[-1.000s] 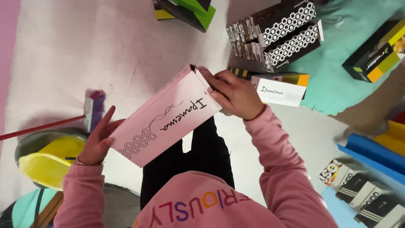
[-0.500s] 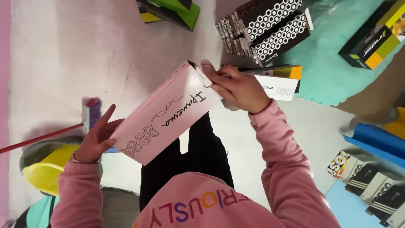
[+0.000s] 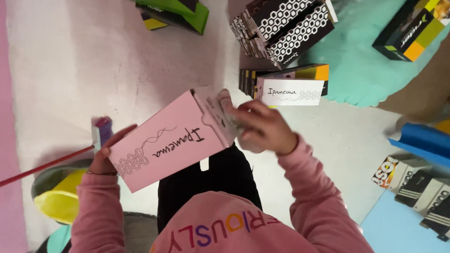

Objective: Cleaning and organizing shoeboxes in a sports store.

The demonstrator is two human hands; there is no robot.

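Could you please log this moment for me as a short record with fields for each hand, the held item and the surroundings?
held item: long pink box, tilted, end flap open
left hand: left hand supports the box's lower end
right hand: right hand at the open flap, blurred
behind: stack of black-and-white patterned boxes, white-ended box on the floor
left side: broom with red handle, yellow dustpan
right side: teal cloth

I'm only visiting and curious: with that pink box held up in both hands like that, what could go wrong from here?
The pink box is held only at its ends, left hand at one, right hand working the end flap, so it might slip or the flap might crease. If it drops, it could hit the broom below.
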